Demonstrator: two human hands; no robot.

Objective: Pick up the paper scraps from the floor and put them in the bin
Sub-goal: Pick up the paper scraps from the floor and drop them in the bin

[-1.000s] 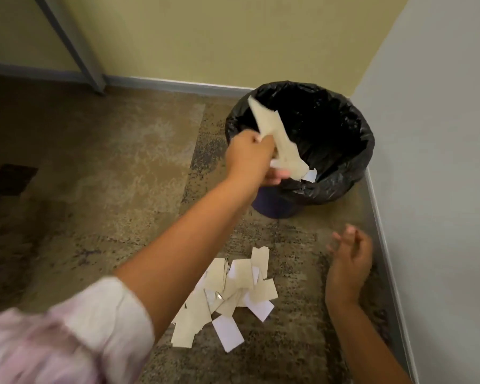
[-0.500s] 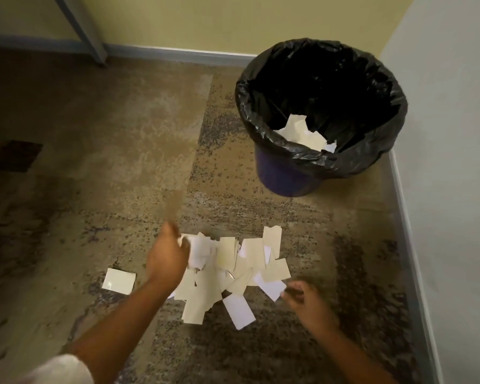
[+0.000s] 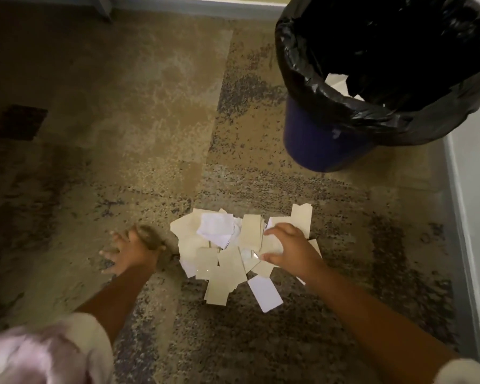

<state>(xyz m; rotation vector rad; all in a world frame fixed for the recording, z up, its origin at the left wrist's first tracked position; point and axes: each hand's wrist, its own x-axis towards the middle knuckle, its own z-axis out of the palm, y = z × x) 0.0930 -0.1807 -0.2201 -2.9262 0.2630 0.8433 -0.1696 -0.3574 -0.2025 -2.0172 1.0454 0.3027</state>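
A pile of cream and white paper scraps [image 3: 227, 259] lies on the carpet in front of me. My right hand [image 3: 291, 250] rests on the pile's right side, with thumb and fingers spread apart over the scraps. My left hand [image 3: 130, 250], blurred, lies on the carpet just left of the pile with its fingers spread and nothing visible in it. The blue bin with a black liner [image 3: 344, 109] stands at the upper right, and a few scraps [image 3: 337, 81] show inside it.
A grey skirting board [image 3: 463, 217] and a pale wall run along the right, close to the bin. Another skirting board [image 3: 205, 6] crosses the top. Patterned brown carpet [image 3: 122, 120] stretches to the left and behind the pile.
My left hand let go of scraps over the bin, then came down to the floor left of the pile. My right hand moved onto the pile. The view dropped closer to the floor.
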